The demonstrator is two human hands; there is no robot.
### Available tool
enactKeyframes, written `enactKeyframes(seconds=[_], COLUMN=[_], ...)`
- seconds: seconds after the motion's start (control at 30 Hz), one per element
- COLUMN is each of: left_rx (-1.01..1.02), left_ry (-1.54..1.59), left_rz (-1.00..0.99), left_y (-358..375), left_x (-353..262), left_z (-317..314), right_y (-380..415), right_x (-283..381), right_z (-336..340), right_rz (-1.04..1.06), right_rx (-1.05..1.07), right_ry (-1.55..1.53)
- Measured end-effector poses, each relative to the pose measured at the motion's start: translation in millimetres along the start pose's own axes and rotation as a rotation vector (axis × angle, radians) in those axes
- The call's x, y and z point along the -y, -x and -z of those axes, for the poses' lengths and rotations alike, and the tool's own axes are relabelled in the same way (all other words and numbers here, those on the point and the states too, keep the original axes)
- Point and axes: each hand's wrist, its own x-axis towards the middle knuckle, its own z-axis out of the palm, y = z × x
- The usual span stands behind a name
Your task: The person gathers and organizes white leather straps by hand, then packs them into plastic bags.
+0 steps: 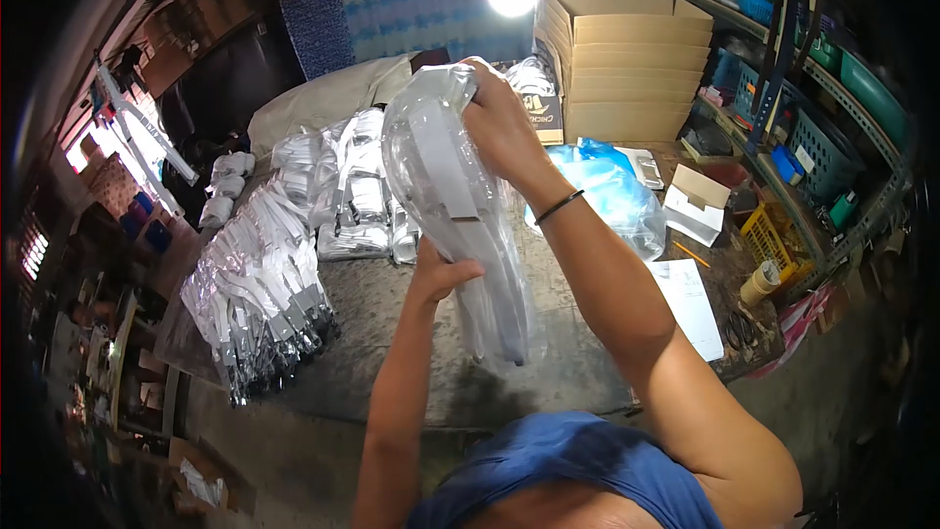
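Note:
A long clear plastic bag point(446, 152) with pale, curved pieces inside hangs upright above the table, its lower end near the table's front edge. My right hand point(499, 122) grips its top end, the fingertips partly hidden behind the plastic. Lower down, my left hand point(443, 274) wraps around the side of the bag, thumb across its front. Left of the bag lies a fanned pile of plastic-sleeved strips point(264, 284). Behind that pile, several wrapped bundles point(357, 196) are stacked on the table.
The dark worktable point(382, 353) also holds a blue-and-clear plastic bag point(607, 191), a small open carton point(695, 204), a paper sheet point(685, 304), a pencil point(692, 254) and scissors point(741, 328). Nested cardboard boxes point(632, 69) stand behind. Shelves with baskets point(827, 162) line the right side.

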Motion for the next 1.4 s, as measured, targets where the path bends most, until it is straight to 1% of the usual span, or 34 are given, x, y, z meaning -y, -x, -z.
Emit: enactKeyframes(seconds=[0.03, 0.1, 0.13, 0.17, 0.23, 0.3, 0.37, 0.4, 0.43, 0.47, 0.5, 0.57, 0.6, 0.63, 0.67, 0.7, 0.73, 0.77, 0.8, 0.83, 0.87, 0.9, 0.97, 1.0, 1.03, 1.1, 1.13, 1.17, 1.23, 1.27, 1.3, 1.37, 1.4], left_rx=[-0.010, -0.021, -0.025, -0.034, -0.007, -0.008, 0.001, -0.021, -0.042, -0.038, -0.035, -0.025, -0.052, -0.080, -0.073, -0.118, -0.165, -0.163, -0.153, -0.146, -0.151, -0.152, -0.150, -0.175, -0.197, -0.220, -0.247, -0.243, -0.252, -0.248, -0.256, -0.261, -0.268], left_ry=[0.034, 0.006, -0.017, -0.021, 0.022, -0.046, -0.108, -0.043, 0.023, 0.024, 0.078, 0.140, 0.155, 0.168, 0.175, 0.207, 0.237, 0.240, 0.240, 0.241, 0.247, 0.302, 0.351, 0.385, 0.419, 0.422, 0.420, 0.422, 0.480, 0.480, 0.504, 0.525, 0.516], left_rz=[-0.015, -0.024, -0.032, -0.036, -0.007, 0.022, 0.057, 0.050, 0.044, 0.045, 0.049, 0.061, 0.073, 0.084, 0.089, 0.100, 0.107, 0.105, 0.074, 0.048, 0.052, 0.053, 0.059, 0.053, 0.046, 0.062, 0.077, 0.079, 0.048, 0.049, 0.028, 0.003, 0.036], left_y=[-0.5, -2.9, -4.5, -6.5, -10.9, -16.6, -18.2, -18.8, -19.6, -20.0, -19.5, -16.9, -15.3, -13.4, -10.5, -8.3, -7.7, -5.9, -5.2, -4.1, -3.6, -0.4, 3.0, 3.1, 2.1, 2.8, 3.1, 1.7, -3.2, -5.5, -8.0, -10.1, -11.0], left_x=[0.4, -3.6, -6.1, -8.4, -13.6, -13.4, -11.8, -10.1, -8.2, -4.9, -0.4, 8.8, 12.7, 16.7, 21.2, 25.2, 28.1, 30.9, 33.3, 36.4, 36.9, 39.3, 36.3, 34.2, 33.6, 36.6, 37.5, 37.5, 36.5, 35.1, 32.8, 31.9, 35.1], left_z=[1.0, 2.1, 2.3, 1.4, 0.9, 8.9, 10.3, 7.4, 4.3, 3.1, 1.9, -6.8, -14.6, -22.5, -30.4, -38.0, -43.5, -47.4, -50.5, -53.3, -59.1, -65.6, -72.4, -75.0, -76.6, -74.3, -72.0, -69.6, -64.4, -63.5, -62.9, -56.9, -51.3], right_y=[0.1, -0.8, -4.0, -2.7, 0.0, -0.5, -1.2, -3.4, -6.3, -8.3, -11.7, -22.3, -26.0, -26.1, -24.7, -25.6, -30.9, -36.1, -37.1, -36.5, -34.9, -30.5, -25.8, -27.8, -29.7, -34.0, -34.9, -34.8, -34.7, -34.1, -33.1, -32.7, -37.5], right_x=[-0.5, -7.3, -21.5, -22.3, -23.5, -12.6, 0.5, 8.0, 15.8, 19.9, 9.4, -27.2, -35.7, -44.1, -54.5, -69.3, -99.2, -128.5, -134.6, -142.5, -142.6, -143.7, -146.6, -148.8, -151.5, -133.0, -134.1, -128.1, -115.9, -111.3, -106.6, -99.5, -111.7], right_z=[-0.7, -2.2, -6.6, -8.1, -11.5, -10.9, -9.2, -5.7, -1.2, 0.7, -5.4, -20.8, -18.3, -18.7, -21.1, -24.8, -30.6, -36.2, -38.4, -36.1, -32.4, -33.7, -36.8, -40.9, -41.3, -38.1, -40.5, -40.1, -39.0, -38.8, -37.6, -37.0, -42.9], right_rz=[0.003, -0.042, -0.048, -0.044, -0.394, -0.411, -0.508, -0.506, -0.440, -0.371, -0.374, -0.262, -0.246, -0.252, -0.233, -0.209, -0.153, -0.096, -0.148, -0.184, -0.226, -0.242, -0.319, -0.259, -0.260, -0.240, -0.206, -0.208, -0.102, -0.135, -0.132, -0.139, -0.231], right_rx=[0.005, 0.032, 0.036, 0.043, 0.037, 0.040, 0.088, 0.085, 0.138, 0.186, 0.181, 0.229, 0.370, 0.364, 0.306, 0.251, 0.283, 0.312, 0.361, 0.404, 0.444, 0.453, 0.382, 0.414, 0.411, 0.493, 0.495, 0.491, 0.480, 0.514, 0.512, 0.582, 0.605], right_ry=[-0.007, -0.082, -0.142, -0.148, -0.623, -0.626, -0.643, -0.642, -0.395, -0.147, -0.144, -0.351, -0.445, -0.439, -0.310, -0.180, -0.157, -0.134, -0.393, -0.522, -0.648, -0.645, -0.632, -0.608, -0.605, -0.102, -0.184, -0.182, -0.220, -0.294, -0.294, -0.449, -0.479])
